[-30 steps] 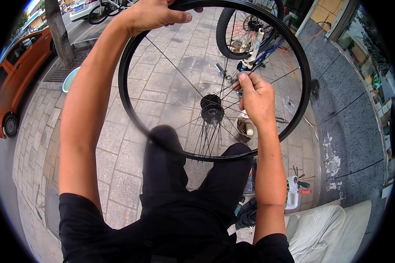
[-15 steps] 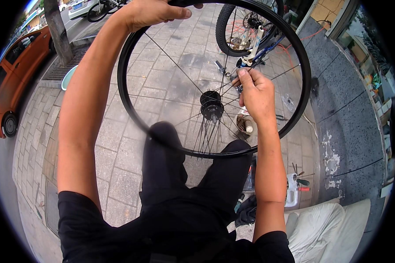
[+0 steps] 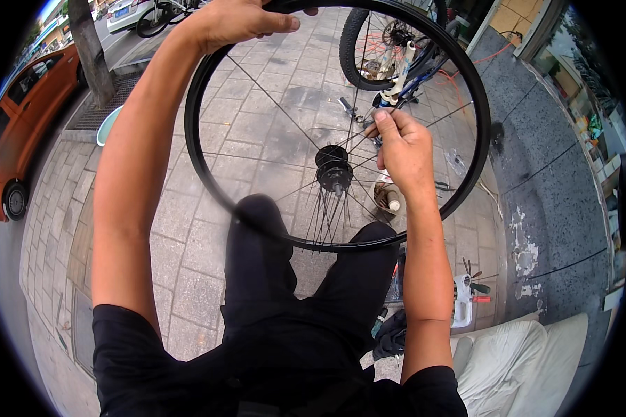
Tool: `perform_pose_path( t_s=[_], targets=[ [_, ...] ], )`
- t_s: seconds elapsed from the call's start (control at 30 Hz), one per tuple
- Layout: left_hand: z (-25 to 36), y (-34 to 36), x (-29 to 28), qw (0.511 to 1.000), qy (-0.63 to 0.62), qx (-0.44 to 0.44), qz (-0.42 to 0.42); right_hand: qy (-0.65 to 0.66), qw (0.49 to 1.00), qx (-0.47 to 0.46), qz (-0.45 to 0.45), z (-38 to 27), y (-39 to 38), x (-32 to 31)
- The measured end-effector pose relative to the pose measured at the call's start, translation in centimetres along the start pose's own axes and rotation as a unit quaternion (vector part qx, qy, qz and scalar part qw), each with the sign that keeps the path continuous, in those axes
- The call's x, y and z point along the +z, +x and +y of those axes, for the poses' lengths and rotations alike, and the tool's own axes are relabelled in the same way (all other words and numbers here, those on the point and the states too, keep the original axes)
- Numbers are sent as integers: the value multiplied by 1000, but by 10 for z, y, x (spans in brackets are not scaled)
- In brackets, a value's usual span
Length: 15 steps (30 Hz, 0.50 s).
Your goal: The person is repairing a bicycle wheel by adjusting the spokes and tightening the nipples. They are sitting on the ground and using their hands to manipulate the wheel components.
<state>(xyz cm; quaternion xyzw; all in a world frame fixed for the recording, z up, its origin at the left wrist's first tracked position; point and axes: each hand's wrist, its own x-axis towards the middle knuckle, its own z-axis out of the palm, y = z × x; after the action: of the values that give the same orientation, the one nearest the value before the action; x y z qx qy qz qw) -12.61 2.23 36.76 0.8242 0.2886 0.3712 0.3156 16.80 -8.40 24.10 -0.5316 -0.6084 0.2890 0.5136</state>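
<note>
A black bicycle wheel rim [image 3: 485, 125] without a tyre is held up before me, its lower edge at my knees. In its middle is a black hub [image 3: 334, 170]; a few spokes run from it to the rim, and several more bunch together below it. My left hand [image 3: 240, 22] grips the rim's upper left, with part of its fingers behind it. Inside the ring, right of the hub, my right hand [image 3: 405, 146] pinches a thin spoke [image 3: 358, 142] between thumb and forefinger. The exact pinch point is partly hidden by the fingers.
Beyond the rim lies a bicycle with a white fork [image 3: 400, 73]. A round container [image 3: 384, 199] and scattered tools stand on the paving [image 3: 188, 278]. A grey wall [image 3: 535, 187] runs along the right, near a pale cushion [image 3: 501, 365]. An orange car [image 3: 31, 115] is at left.
</note>
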Motion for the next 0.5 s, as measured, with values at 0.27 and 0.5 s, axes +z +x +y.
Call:
perform_pose_path(
  t_s=[0.27, 0.5],
  targets=[
    [2, -3, 1, 1000, -22, 11, -3, -10, 1000, -7, -6, 2, 1, 0],
    [4, -2, 2, 1000, -14, -5, -2, -25, 999, -34, -5, 9, 5, -1]
  ],
)
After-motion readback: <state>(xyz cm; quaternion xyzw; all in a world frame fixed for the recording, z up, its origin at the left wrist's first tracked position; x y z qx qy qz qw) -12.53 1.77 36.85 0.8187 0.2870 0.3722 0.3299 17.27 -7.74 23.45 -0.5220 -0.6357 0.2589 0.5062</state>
